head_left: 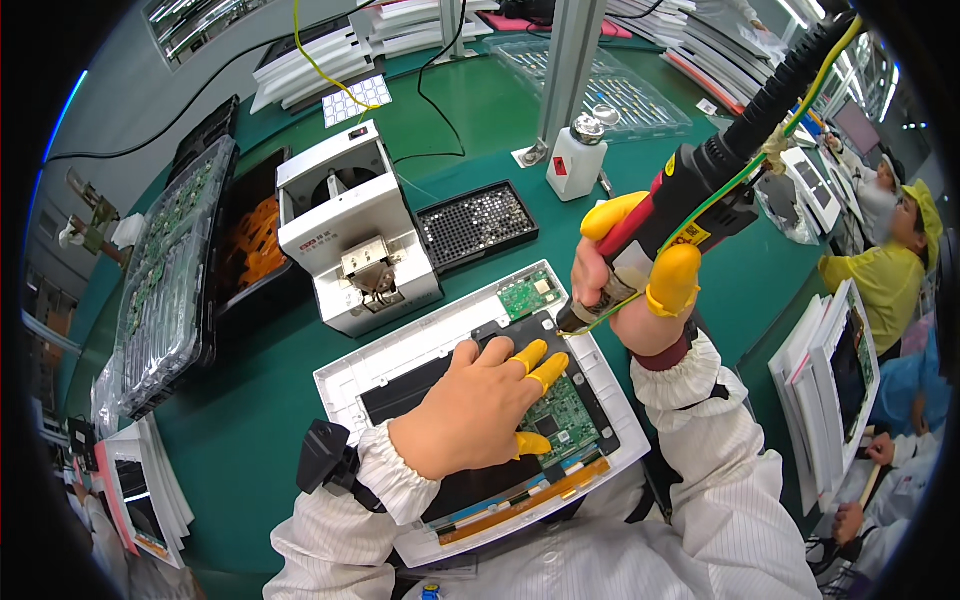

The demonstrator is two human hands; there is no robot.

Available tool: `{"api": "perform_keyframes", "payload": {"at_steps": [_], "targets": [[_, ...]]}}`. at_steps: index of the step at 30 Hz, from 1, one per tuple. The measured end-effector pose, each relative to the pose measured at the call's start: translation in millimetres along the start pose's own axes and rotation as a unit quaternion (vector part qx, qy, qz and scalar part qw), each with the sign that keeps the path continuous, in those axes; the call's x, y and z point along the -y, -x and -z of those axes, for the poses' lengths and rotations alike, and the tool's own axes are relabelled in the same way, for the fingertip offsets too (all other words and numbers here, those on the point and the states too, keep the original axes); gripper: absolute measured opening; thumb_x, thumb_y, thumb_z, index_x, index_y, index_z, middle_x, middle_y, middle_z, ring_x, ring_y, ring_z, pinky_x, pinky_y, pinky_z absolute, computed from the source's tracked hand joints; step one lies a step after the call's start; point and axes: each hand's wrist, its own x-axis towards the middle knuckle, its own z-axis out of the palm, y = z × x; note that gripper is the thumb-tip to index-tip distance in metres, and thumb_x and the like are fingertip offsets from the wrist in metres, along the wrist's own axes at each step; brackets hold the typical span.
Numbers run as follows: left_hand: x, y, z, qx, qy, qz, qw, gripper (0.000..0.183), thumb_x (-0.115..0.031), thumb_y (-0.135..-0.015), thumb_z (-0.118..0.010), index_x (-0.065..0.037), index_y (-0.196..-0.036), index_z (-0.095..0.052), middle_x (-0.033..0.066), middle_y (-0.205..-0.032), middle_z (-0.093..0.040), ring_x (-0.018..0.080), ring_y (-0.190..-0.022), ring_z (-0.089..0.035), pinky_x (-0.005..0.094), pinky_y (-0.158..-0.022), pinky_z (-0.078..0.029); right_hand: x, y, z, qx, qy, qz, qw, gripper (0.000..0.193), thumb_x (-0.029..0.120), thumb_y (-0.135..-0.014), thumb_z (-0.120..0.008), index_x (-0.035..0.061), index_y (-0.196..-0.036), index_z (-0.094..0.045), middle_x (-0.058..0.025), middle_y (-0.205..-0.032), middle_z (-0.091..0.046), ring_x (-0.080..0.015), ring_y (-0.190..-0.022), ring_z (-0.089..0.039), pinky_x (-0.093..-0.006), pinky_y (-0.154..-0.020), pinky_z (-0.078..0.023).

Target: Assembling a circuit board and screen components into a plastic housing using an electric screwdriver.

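In front of me, at a tilt, lies a white-framed display panel (345, 385) with its back up. It carries a green circuit board (568, 428), and a smaller green board (530, 293) sits at its far edge. My left hand (465, 410) rests on the panel with fingers spread, yellow finger cots on some of them. My right hand (640, 300), also in yellow finger cots, is wrapped round a red and black electric screwdriver (690, 190). The screwdriver's tip end is at the panel's far right corner, and whether it touches a screw cannot be made out.
Beyond the panel stand a white screw feeder (345, 230), a black tray of small metal pieces (478, 225), a white pump bottle (577, 165) and a metal post (572, 80). Trays of boards (170, 270) and a bin of orange parts (255, 245) are left; stacked panels (815, 390) and co-workers are right.
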Motion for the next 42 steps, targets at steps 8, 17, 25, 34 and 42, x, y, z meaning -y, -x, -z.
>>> {"api": "perform_keyframes", "payload": {"at_steps": [8, 17, 25, 34, 42], "targets": [[2.0, 0.6, -0.7, 0.001, 0.011, -0.001, 1.000, 0.027, -0.023, -0.065, -0.072, -0.001, -0.080, -0.064, 0.0077, -0.088, -0.056, 0.0251, -0.096, -0.045, 0.0373, -0.074, -0.034, -1.3, -3.1, -1.0, 0.010, 0.013, 0.011, 1.000, 0.071, 0.073, -0.078, -0.043, 0.0103, -0.112, -0.047, -0.0058, -0.070, -0.051, -0.0149, -0.056, -0.049, -0.0286, -0.057, -0.041], [3.5, 1.5, -3.0, -0.025, 0.021, -0.013, 0.999, 0.026, -0.021, -0.067, -0.071, 0.000, -0.081, -0.063, 0.0085, -0.087, -0.056, 0.0254, -0.096, -0.045, 0.0369, -0.075, -0.033, -2.1, -2.9, 0.0, 0.019, 0.003, 0.008, 1.000, 0.070, 0.071, -0.078, -0.045, 0.0098, -0.112, -0.047, -0.0062, -0.070, -0.051, -0.0152, -0.056, -0.049, -0.0290, -0.057, -0.041], [3.3, 3.0, -3.0, -0.044, 0.021, -0.019, 0.999, 0.027, -0.021, -0.067, -0.071, 0.000, -0.082, -0.063, 0.0084, -0.083, -0.057, 0.0249, -0.094, -0.046, 0.0370, -0.074, -0.034, -1.9, -0.3, -2.1, 0.017, 0.000, 0.015, 1.000, 0.070, 0.071, -0.079, -0.044, 0.0101, -0.112, -0.047, -0.0063, -0.070, -0.051, -0.0152, -0.057, -0.049, -0.0295, -0.057, -0.041], [2.9, 2.0, 0.1, 0.022, -0.032, -0.006, 0.999, 0.056, -0.036, -0.072, -0.071, -0.005, -0.117, -0.057, 0.0047, -0.104, -0.058, 0.0218, -0.099, -0.046, 0.0368, -0.078, -0.034, -7.4, -1.5, 3.0, 0.035, -0.016, 0.007, 0.999, 0.072, 0.074, -0.078, -0.041, 0.0105, -0.112, -0.047, -0.0063, -0.070, -0.051, -0.0153, -0.057, -0.050, -0.0295, -0.058, -0.041], [3.4, 3.5, -3.9, -0.043, 0.023, -0.016, 0.999, 0.026, -0.018, -0.066, -0.070, -0.001, -0.084, -0.064, 0.0080, -0.083, -0.057, 0.0248, -0.094, -0.046, 0.0367, -0.075, -0.034, -8.0, 0.5, -0.6, 0.001, 0.009, -0.018, 1.000, 0.072, 0.075, -0.076, -0.040, 0.0117, -0.108, -0.047, -0.0065, -0.069, -0.051, -0.0163, -0.058, -0.050, -0.0294, -0.058, -0.041]]}}
